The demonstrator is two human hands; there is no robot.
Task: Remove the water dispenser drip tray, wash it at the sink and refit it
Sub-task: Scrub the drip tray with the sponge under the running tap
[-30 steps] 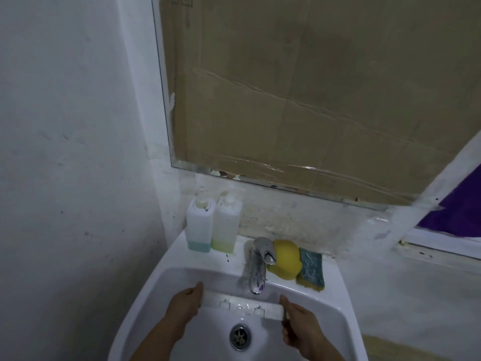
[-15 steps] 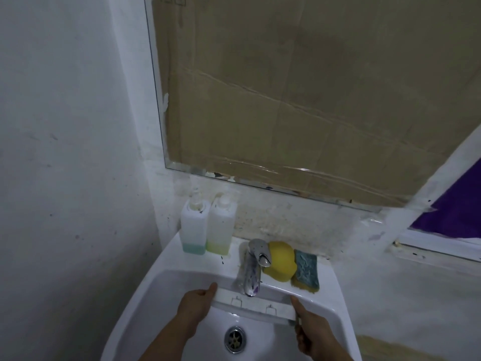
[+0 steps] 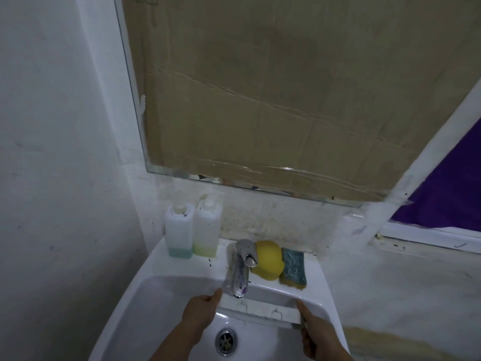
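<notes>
A long white drip tray [image 3: 260, 309] hangs over the basin of the white sink [image 3: 145, 295], just under the chrome tap [image 3: 240, 267]. My left hand [image 3: 201, 312] grips its left end and my right hand [image 3: 316, 334] grips its right end. The tray is held level, its side wall with two small clips facing me. The drain [image 3: 226, 341] lies below it. No water stream is visible from the tap.
Two white soap bottles [image 3: 194, 230] stand on the sink's back left ledge. A yellow sponge [image 3: 268, 259] and a teal scouring pad [image 3: 293, 267] lie right of the tap. A cardboard-covered mirror [image 3: 260, 100] hangs above. A white wall is close on the left.
Both hands have carried the tray a little further back, up under the tap spout. The camera view has shifted slightly.
</notes>
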